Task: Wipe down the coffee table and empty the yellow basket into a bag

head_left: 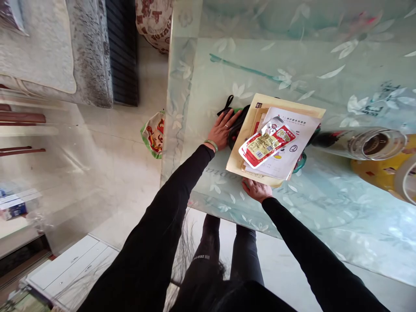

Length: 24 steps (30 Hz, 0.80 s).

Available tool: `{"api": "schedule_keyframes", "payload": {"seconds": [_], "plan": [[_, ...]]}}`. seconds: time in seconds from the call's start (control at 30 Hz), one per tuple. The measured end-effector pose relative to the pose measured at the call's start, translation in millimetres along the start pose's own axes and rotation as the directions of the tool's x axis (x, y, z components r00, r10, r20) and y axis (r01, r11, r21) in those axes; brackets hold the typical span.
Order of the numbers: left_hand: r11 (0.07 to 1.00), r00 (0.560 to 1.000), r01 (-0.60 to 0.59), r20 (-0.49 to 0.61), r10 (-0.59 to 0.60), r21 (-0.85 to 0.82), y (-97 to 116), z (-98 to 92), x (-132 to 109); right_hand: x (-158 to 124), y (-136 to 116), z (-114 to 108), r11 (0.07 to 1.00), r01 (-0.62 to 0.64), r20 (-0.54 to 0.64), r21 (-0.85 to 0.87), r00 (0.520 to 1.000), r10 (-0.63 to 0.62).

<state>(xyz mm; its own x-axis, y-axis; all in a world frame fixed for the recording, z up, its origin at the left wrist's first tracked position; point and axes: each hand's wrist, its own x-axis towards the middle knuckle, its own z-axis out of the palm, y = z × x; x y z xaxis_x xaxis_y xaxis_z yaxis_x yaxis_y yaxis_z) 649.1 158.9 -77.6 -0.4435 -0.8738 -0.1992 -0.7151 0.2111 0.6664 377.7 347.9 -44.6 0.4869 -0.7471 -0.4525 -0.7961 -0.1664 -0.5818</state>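
Observation:
My left hand lies with fingers spread on a black pouch-like item with a loop strap, partly covered by papers. A tan envelope rests on top, with a white printed sheet over it. On the sheet lies a red and white food packet, beside another silvery packet. My right hand is at the envelope's near edge, its fingers mostly hidden beneath, so its grip is unclear. A teal item peeks out from under the stack's right side.
The table has a flowered, glossy cover. At right lie a clear jar or bottle and a yellow container. Left of the table, a colourful bag sits on the floor, near a grey sofa and white drawers.

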Motion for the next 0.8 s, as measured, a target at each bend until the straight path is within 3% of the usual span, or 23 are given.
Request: {"api": "schedule_keyframes", "payload": {"seconds": [0.1, 0.2, 0.27, 0.37, 0.47, 0.53, 0.6, 0.7, 0.8], "plan": [[0.999, 0.999, -0.034, 0.026, 0.034, -0.019, -12.9, -3.8, 35.6, -1.1, 0.5, -0.1, 0.998, -0.017, 0.032, -0.063, 0.999, 0.019], [0.986, 0.991, 0.041, -0.12, -0.061, -0.159, -40.9, -17.2, 60.2, -2.0, 1.9, -0.6, 0.994, 0.007, 0.036, -0.106, 0.999, -0.003], [0.967, 0.961, 0.094, -0.232, -0.15, -0.236, -64.9, -34.9, 55.2, -2.4, 3.2, -0.5, 0.993, 0.017, 0.029, -0.113, 0.999, -0.013], [0.949, 0.914, 0.216, -0.294, -0.279, -0.23, -83.5, -62.3, 7.1, -2.5, 4.3, -0.1, 0.99, 0.036, 0.009, -0.138, 0.999, -0.035], [0.909, 0.873, 0.397, -0.254, -0.417, -0.128, -56.7, -65.2, -68.3, -2.3, 4.0, 0.0, 0.975, 0.102, -0.055, -0.2, 0.992, -0.115], [0.881, 0.872, 0.471, -0.17, -0.459, 0.037, -19.8, -48.3, -114.7, -2.1, 3.2, -0.3, 0.957, 0.151, -0.105, -0.248, 0.978, -0.181], [0.871, 0.886, 0.463, -0.057, -0.46, 0.162, 16.6, -25.0, -146.7, -1.9, 2.4, -0.5, 0.94, 0.18, -0.132, -0.289, 0.965, -0.226], [0.866, 0.889, 0.44, 0.017, -0.457, 0.236, 45.5, -3.5, -155.4, -1.9, 2.0, -0.2, 0.934, 0.186, -0.142, -0.304, 0.961, -0.237], [0.887, 0.914, 0.389, 0.017, -0.406, 0.247, 35.3, -10.6, -117.7, -2.8, 3.3, 1.6, 0.936, 0.176, -0.13, -0.303, 0.966, -0.224]]}}
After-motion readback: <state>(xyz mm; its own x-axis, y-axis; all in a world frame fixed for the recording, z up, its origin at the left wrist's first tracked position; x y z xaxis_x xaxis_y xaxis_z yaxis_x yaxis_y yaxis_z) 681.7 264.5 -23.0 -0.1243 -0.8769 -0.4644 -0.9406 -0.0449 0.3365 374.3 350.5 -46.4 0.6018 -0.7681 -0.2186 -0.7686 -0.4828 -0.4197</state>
